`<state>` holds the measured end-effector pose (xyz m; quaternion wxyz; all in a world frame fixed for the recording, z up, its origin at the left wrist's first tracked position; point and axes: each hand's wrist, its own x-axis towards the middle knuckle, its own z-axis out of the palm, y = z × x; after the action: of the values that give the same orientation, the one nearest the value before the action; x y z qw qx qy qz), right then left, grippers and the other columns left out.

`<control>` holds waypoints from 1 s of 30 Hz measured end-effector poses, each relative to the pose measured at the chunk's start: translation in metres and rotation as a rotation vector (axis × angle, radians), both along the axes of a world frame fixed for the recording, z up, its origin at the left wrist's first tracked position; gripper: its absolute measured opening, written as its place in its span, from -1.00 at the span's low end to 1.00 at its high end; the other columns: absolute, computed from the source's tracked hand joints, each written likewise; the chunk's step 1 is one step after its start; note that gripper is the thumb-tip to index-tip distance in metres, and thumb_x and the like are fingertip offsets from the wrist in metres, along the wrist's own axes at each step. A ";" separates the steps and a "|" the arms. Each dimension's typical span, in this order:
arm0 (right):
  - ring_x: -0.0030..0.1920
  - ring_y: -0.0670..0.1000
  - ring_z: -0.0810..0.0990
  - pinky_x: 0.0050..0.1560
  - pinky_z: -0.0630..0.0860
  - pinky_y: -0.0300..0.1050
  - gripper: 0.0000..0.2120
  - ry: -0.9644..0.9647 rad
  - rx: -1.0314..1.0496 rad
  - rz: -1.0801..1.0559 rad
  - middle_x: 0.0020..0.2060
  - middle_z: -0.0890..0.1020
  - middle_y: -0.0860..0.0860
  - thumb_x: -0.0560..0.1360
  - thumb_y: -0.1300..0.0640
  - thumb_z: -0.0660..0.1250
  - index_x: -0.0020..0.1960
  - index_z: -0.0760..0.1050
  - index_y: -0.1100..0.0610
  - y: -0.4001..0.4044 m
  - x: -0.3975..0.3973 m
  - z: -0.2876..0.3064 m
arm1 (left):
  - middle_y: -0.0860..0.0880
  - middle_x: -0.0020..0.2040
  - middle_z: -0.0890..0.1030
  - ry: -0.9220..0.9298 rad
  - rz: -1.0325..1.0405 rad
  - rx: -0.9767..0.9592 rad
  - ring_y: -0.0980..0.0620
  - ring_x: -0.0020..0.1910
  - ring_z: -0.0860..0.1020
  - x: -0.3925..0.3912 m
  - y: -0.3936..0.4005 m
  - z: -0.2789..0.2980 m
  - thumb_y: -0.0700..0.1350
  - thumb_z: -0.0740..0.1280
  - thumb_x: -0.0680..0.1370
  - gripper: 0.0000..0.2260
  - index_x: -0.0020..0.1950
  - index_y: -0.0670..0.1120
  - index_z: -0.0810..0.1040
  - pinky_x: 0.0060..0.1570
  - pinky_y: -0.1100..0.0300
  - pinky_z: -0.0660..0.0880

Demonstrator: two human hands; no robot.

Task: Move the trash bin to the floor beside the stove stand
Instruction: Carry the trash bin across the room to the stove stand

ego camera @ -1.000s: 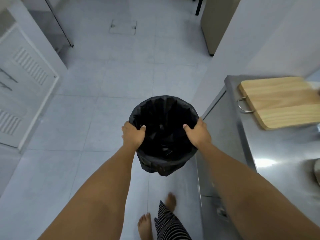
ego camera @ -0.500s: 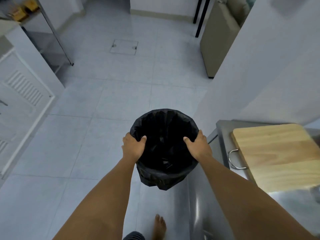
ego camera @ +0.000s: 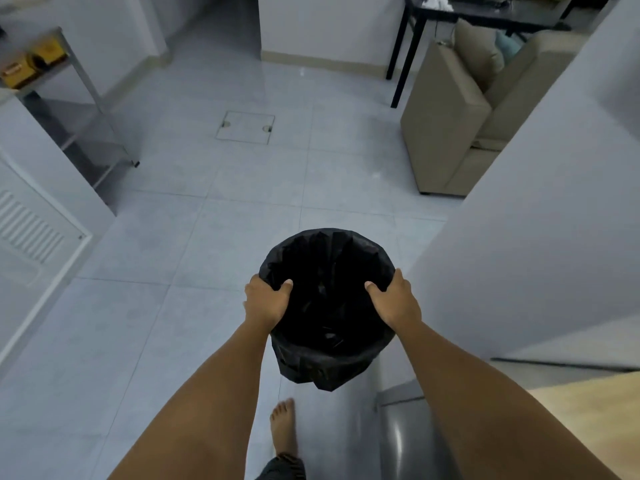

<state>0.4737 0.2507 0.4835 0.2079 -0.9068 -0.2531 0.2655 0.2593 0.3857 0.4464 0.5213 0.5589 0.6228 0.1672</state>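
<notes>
The trash bin is round and lined with a black plastic bag. It hangs upright in the air above the tiled floor, in the lower middle of the head view. My left hand grips its left rim with the thumb inside. My right hand grips the right rim the same way. A steel stand with a wooden cutting board on top sits at the lower right, close beside the bin. Whether this is the stove stand I cannot tell; no stove shows.
A white wall rises right of the bin. A beige sofa and a black table stand at the back right. A metal shelf rack and a white louvred cabinet door line the left. My bare foot is below the bin.
I have stepped forward with the bin in both hands. The view has tilted up, so the steel stand and cutting board have slid to the lower right corner and more floor shows ahead.
</notes>
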 end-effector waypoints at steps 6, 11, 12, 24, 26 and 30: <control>0.37 0.26 0.43 0.29 0.43 0.17 -0.19 -0.017 0.010 -0.031 0.49 0.29 0.15 0.53 -0.27 0.20 0.60 -0.02 0.10 0.095 0.053 0.010 | -0.23 0.41 0.51 -0.004 -0.037 -0.005 -0.35 0.37 0.53 0.055 0.101 0.005 0.24 0.40 0.39 -0.21 0.49 -0.18 0.38 0.43 -0.28 0.42; 0.36 0.26 0.44 0.28 0.44 0.17 -0.20 -0.011 0.036 -0.056 0.49 0.29 0.14 0.53 -0.28 0.19 0.60 0.00 0.09 0.171 0.108 0.017 | -0.22 0.41 0.50 -0.023 -0.073 0.014 -0.33 0.39 0.51 0.111 0.183 0.012 0.29 0.39 0.36 -0.16 0.50 -0.18 0.37 0.44 -0.27 0.41; 0.35 0.27 0.45 0.28 0.45 0.18 -0.20 -0.015 0.046 -0.061 0.47 0.30 0.15 0.52 -0.29 0.20 0.59 0.02 0.09 0.183 0.118 0.019 | -0.21 0.40 0.52 -0.027 -0.076 0.024 -0.33 0.38 0.52 0.121 0.198 0.013 0.35 0.37 0.31 -0.11 0.49 -0.17 0.38 0.43 -0.27 0.42; 0.37 0.28 0.43 0.29 0.43 0.20 -0.18 0.002 0.024 -0.038 0.47 0.30 0.14 0.52 -0.30 0.20 0.59 0.00 0.09 0.367 0.297 0.021 | -0.15 0.37 0.58 -0.045 -0.060 0.004 -0.24 0.36 0.56 0.301 0.391 -0.014 0.51 0.34 0.19 0.02 0.48 -0.11 0.45 0.42 -0.23 0.45; 0.37 0.27 0.43 0.28 0.44 0.20 -0.17 0.003 0.018 -0.034 0.47 0.31 0.13 0.51 -0.31 0.19 0.59 0.00 0.08 0.396 0.326 0.024 | -0.16 0.36 0.57 -0.052 -0.044 0.010 -0.24 0.36 0.56 0.329 0.413 0.001 0.51 0.34 0.18 0.03 0.47 -0.12 0.44 0.42 -0.23 0.45; 0.35 0.27 0.46 0.27 0.47 0.21 -0.18 0.009 0.024 -0.020 0.46 0.32 0.13 0.50 -0.32 0.20 0.58 0.03 0.07 0.455 0.381 0.026 | -0.19 0.38 0.54 -0.038 -0.033 0.018 -0.27 0.37 0.54 0.386 0.465 0.016 0.49 0.30 0.15 0.08 0.49 -0.17 0.40 0.44 -0.24 0.43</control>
<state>0.8549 0.7052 0.5094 0.2224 -0.9056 -0.2461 0.2644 0.6453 0.8508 0.4622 0.5309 0.5703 0.6019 0.1748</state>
